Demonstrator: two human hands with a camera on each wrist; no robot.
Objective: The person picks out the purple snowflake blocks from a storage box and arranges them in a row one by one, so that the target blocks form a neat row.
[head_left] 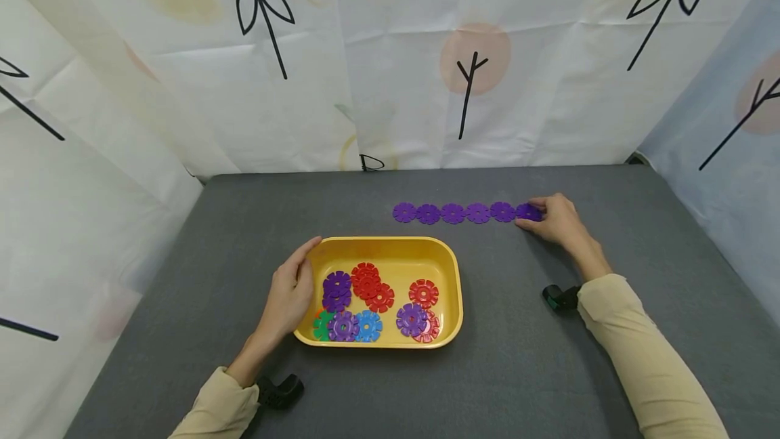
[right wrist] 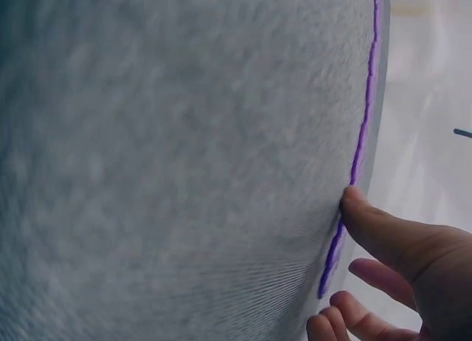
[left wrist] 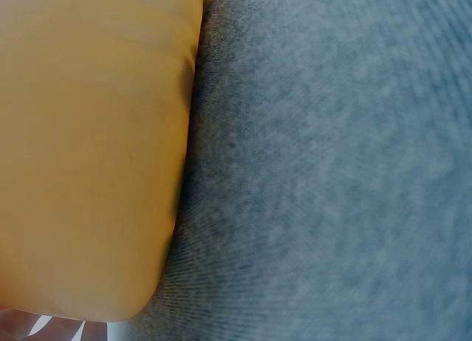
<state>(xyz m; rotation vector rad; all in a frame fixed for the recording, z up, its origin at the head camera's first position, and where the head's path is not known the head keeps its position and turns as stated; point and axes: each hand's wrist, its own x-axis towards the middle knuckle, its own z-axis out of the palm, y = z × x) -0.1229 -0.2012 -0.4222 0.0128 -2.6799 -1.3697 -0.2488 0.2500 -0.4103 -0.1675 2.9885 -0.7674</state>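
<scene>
A row of several purple snowflake discs lies on the grey table, also seen edge-on as a thin purple line in the right wrist view. At its right end my right hand pinches the last purple disc between thumb and fingers, the disc lying in line with its neighbours. My left hand holds the left side of a yellow tray, with its fingers along the rim at the upper left corner. Inside the tray are purple discs, red discs, a blue disc and a partly covered green disc.
The grey table reaches back to a white patterned curtain, which also hangs at both sides. Black wrist devices sit at both cuffs. The tray stands in front of the row, to its left.
</scene>
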